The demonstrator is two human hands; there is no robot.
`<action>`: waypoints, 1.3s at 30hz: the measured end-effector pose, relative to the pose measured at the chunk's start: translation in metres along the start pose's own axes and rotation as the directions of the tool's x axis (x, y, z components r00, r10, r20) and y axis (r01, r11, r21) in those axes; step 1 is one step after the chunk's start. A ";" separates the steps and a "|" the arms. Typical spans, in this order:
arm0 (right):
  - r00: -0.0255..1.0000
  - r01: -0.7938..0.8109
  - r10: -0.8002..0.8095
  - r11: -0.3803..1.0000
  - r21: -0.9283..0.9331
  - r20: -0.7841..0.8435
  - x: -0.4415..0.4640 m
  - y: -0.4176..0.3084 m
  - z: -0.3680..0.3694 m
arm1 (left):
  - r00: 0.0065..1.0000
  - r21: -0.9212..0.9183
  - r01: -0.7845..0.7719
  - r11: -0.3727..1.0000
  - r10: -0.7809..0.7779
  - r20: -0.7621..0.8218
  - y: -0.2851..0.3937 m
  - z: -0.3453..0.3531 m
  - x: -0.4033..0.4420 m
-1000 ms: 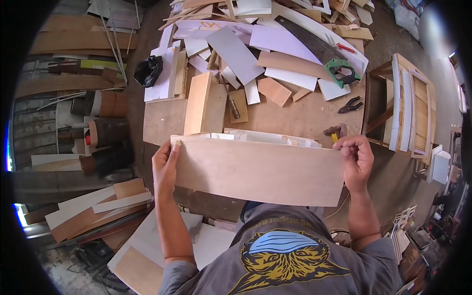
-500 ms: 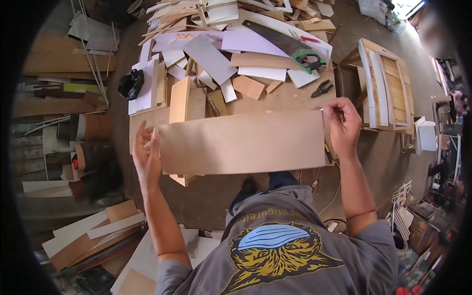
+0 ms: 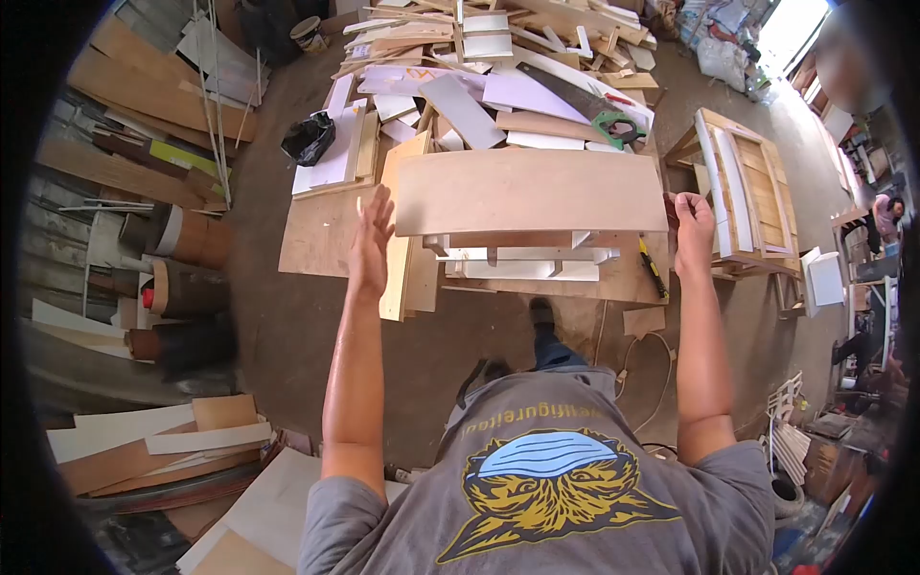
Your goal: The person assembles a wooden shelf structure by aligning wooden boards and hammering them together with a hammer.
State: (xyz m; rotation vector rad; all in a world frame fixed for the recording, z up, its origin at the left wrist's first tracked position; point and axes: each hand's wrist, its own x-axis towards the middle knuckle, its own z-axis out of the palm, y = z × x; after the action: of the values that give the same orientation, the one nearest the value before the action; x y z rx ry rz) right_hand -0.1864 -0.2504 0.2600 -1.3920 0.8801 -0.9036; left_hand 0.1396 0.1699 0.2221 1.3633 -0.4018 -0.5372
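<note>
A long rectangular light-brown wooden board [image 3: 529, 194] lies across the front of the workbench, its broad face toward me. My left hand [image 3: 372, 240] is upright at the board's left end, fingers stretched out; whether it touches the edge I cannot tell. At the right end, my right hand [image 3: 694, 230] has its fingers curled together close to the edge, and what they may hold is too small to make out. Under the board's near edge show white pieces [image 3: 522, 269] and short supports. A pale wooden plank [image 3: 402, 278] stands beside my left hand.
The workbench [image 3: 321, 235] carries a heap of wood offcuts [image 3: 412, 43], a green-handled handsaw [image 3: 618, 127], a black plastic bag [image 3: 309, 139] and a yellow-and-black tool [image 3: 653, 270]. A wooden frame piece [image 3: 757, 187] stands at right. A cable [image 3: 661, 393] lies on the floor.
The board has moved away from me, over the bench, and both hands went with it. White pieces under it now show. The view has shifted, and the pliers are out of sight.
</note>
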 end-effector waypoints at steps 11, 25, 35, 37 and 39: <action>0.992 -0.116 0.114 0.993 -0.023 -0.062 -0.048 0.013 -0.024 | 0.995 -0.032 -0.004 0.999 0.007 0.104 -0.016 0.016 -0.005; 0.983 -0.166 0.175 0.977 -0.135 0.058 -0.074 -0.018 -0.018 | 0.995 -0.057 0.010 0.998 -0.004 0.103 0.001 0.030 -0.012; 0.981 -0.165 0.175 0.980 -0.114 0.085 -0.082 -0.021 -0.012 | 0.997 -0.224 0.074 0.972 -0.077 -0.002 -0.024 0.033 0.004; 0.980 -0.166 0.173 0.983 -0.081 0.094 -0.083 -0.022 -0.011 | 0.998 -0.263 0.068 0.962 -0.068 0.008 -0.029 0.032 0.006; 0.982 -0.164 0.173 0.980 -0.113 0.074 -0.088 -0.029 -0.007 | 0.997 -0.286 0.074 0.955 -0.066 0.036 -0.032 0.031 0.009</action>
State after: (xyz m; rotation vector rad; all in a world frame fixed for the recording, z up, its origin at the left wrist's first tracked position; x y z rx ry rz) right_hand -0.2294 -0.1726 0.2874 -1.4125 0.9782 -0.6736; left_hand 0.1248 0.1358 0.1955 1.0934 -0.2845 -0.6465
